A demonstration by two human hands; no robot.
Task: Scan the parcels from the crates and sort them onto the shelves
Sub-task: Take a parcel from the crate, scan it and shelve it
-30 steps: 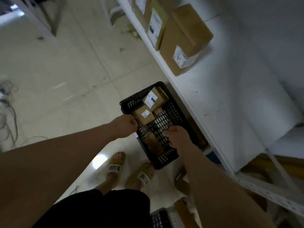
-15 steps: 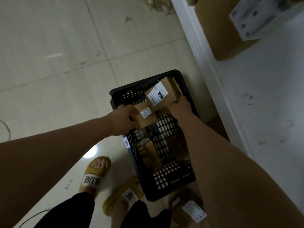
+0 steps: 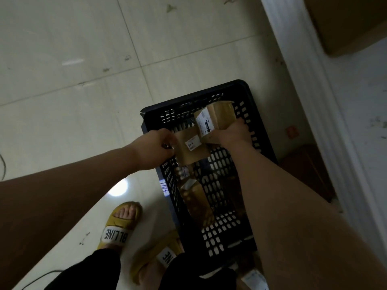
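A black perforated crate (image 3: 259,130) stands on the floor beside the white shelf (image 3: 345,122). Inside it, my left hand (image 3: 156,149) grips a small brown parcel (image 3: 191,150) with a white label at its left side. My right hand (image 3: 230,133) holds a second brown parcel (image 3: 217,118) with a larger white label, tilted up near the crate's far end. Another brown parcel (image 3: 196,197) lies lower in the crate, dim and partly hidden by the mesh wall.
A cardboard box (image 3: 351,24) sits on the shelf at top right. More boxes (image 3: 307,170) are under the shelf. My feet in yellow slippers (image 3: 119,229) stand left of the crate on the pale tiled floor. A cable (image 3: 37,279) lies bottom left.
Both hands reached into the crate's far end and each took hold of a parcel. The view tilted down and closer to the crate.
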